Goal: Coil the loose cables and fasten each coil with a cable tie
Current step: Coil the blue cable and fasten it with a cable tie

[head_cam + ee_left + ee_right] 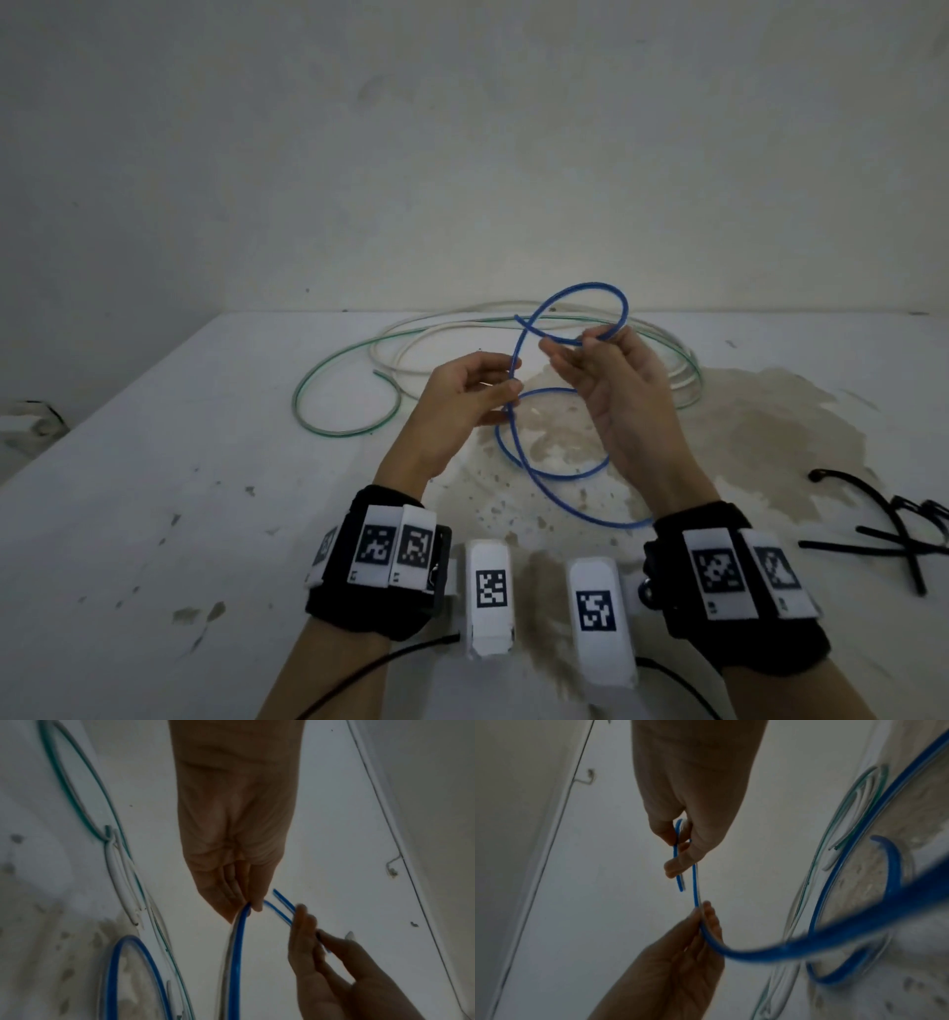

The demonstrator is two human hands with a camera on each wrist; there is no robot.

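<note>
A thin blue cable (pixel 590 285) arches up between my hands, and its lower loops (pixel 539 470) lie on the white table (pixel 154 462). My left hand (pixel 513 383) pinches one strand between thumb and fingers, as the left wrist view (pixel 253 907) also shows. My right hand (pixel 585 342) pinches the raised loop where it crosses the cable's free end (pixel 518 318). In the right wrist view the right hand (pixel 680 845) holds the two strands together, with the left hand (pixel 702 910) just below it. Several black cable ties (pixel 898 529) lie to the right.
A green cable (pixel 349 390) and a white cable (pixel 436 334) lie in loose loops at the back of the table, near the wall. A brown stain (pixel 770 437) spreads over the table's right half. The table's left edge (pixel 102 395) drops off.
</note>
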